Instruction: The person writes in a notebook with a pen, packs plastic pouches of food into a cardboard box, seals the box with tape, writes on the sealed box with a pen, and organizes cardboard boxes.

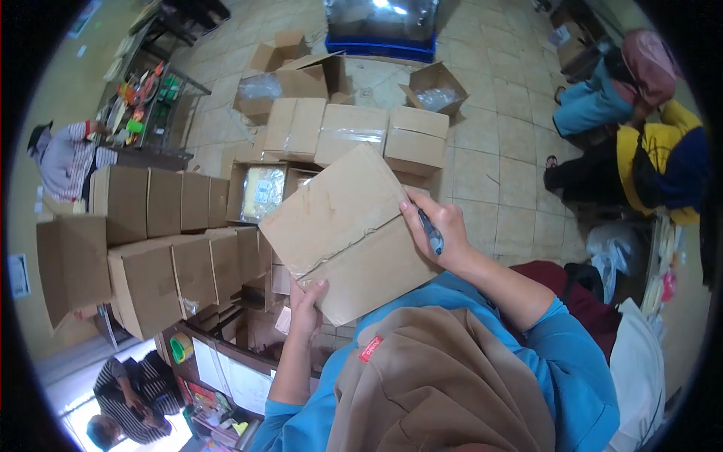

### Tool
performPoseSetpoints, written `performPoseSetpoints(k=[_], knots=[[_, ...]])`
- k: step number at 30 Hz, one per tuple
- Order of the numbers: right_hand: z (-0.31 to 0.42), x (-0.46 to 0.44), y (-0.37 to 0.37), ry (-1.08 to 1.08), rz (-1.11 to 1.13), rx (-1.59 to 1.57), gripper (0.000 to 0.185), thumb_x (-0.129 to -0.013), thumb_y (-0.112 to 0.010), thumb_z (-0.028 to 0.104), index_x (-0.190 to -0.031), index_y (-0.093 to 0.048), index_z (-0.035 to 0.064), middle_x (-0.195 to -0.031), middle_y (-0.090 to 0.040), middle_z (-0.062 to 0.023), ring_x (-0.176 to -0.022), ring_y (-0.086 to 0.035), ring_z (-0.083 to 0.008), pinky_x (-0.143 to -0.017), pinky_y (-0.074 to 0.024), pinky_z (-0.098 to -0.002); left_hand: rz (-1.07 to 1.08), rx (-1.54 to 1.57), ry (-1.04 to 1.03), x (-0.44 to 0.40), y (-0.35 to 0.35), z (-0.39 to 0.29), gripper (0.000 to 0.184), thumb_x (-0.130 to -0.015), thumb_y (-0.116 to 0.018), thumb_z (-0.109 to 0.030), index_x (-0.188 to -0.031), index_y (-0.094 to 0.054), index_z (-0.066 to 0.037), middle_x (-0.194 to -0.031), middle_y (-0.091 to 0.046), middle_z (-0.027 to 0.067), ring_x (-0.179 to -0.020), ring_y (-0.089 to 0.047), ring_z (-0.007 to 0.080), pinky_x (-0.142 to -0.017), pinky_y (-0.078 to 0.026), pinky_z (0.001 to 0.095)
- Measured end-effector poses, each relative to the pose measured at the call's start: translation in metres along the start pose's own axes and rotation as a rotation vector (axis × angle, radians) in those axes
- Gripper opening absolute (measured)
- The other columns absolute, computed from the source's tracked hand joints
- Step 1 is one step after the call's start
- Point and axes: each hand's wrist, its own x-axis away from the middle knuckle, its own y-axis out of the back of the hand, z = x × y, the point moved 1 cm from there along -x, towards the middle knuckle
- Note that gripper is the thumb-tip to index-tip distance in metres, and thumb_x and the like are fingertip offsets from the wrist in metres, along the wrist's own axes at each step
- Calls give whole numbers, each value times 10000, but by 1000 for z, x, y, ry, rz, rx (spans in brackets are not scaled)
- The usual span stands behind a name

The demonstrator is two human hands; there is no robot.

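A closed cardboard box (343, 215) is held up in front of my body, its flap seam running across the face toward me. At its lower left edge, my left hand (306, 305) grips the cardboard, thumb on the face. My right hand (437, 226) clasps the right edge and also has a dark marker pen (430, 230) tucked in its fingers. A small pinkish-white label or paper (283, 319) shows beside my left hand; whether the hand holds it I cannot tell.
Stacked cartons (143, 279) stand on the left, with more closed boxes (352, 134) ahead. Open boxes (282, 83) and a blue-based container (380, 45) lie beyond on the tiled floor. Other people (640, 158) are at the right and left. A desk with papers (230, 373) is lower left.
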Motion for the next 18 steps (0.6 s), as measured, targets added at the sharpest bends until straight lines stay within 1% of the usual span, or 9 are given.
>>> performPoseSetpoints(k=[3,7,9,10,11,12,14,16,18], knots=[[-7,2,9,-61,-80,-16,218,-828,-563,160,-943,-601,-22,-541,-529,-207,-468,-556,-333,-446,-434,-391,59,-20,93,-13,-10,-6,682,-732,-582,-101,-1316,-237,-31,-1223,-438,151,-1112,-461,248,-935,-376,358],[-19,-1,25,-87,-132,13,140,-826,-562,160,-876,-577,30,-517,-508,-186,-471,-542,-342,-430,-419,-407,118,-157,44,-30,-24,-4,617,-744,-552,-142,-1299,-299,-48,-1207,-452,145,-1116,-455,261,-914,-396,369],[-29,-4,35,-120,-113,17,126,-828,-557,163,-844,-557,38,-523,-507,-189,-478,-540,-349,-429,-416,-415,38,-154,152,-38,-33,-5,617,-746,-547,-141,-1304,-300,-50,-1212,-453,130,-1125,-447,254,-931,-378,362],[-38,-6,41,-188,-42,-12,234,-827,-576,164,-975,-603,-15,-612,-563,-212,-528,-589,-330,-467,-448,-377,88,-148,64,-44,-43,-6,607,-750,-544,-137,-1304,-312,-47,-1226,-453,114,-1133,-439,240,-954,-354,350],[-48,-8,47,-194,-90,18,234,-827,-576,164,-975,-603,-15,-612,-563,-212,-528,-589,-330,-467,-448,-377,70,-169,97,-51,-48,-5,601,-749,-547,-129,-1301,-327,-43,-1239,-452,106,-1141,-434,230,-972,-333,339],[-60,-10,49,-174,-111,-2,228,-824,-577,163,-965,-605,-13,-604,-559,-209,-518,-585,-324,-459,-442,-373,110,-160,76,-58,-63,-9,606,-745,-555,-117,-1303,-330,-39,-1243,-452,107,-1146,-431,233,-966,-348,348],[-84,-18,66,-147,-179,14,221,-820,-578,163,-955,-606,-10,-596,-555,-206,-508,-580,-318,-451,-437,-369,134,-130,59,-70,-95,-14,638,-745,-581,-139,-1316,-313,-53,-1230,-454,113,-1131,-445,239,-947,-381,371],[-106,-32,85,-153,-172,-91,212,-813,-580,156,-953,-606,-2,-588,-550,-195,-493,-570,-310,-439,-426,-365,121,-171,105,-92,-117,-14,768,-739,-572,-68,-1381,-151,-52,-1274,-394,168,-1127,-449,267,-940,-383,360],[-131,-49,106,-137,-213,-88,192,-815,-575,158,-934,-600,9,-579,-544,-189,-487,-562,-312,-434,-416,-374,127,-142,120,-113,-142,-10,805,-740,-582,-72,-1393,-111,-56,-1269,-390,183,-1093,-469,272,-885,-422,351]])
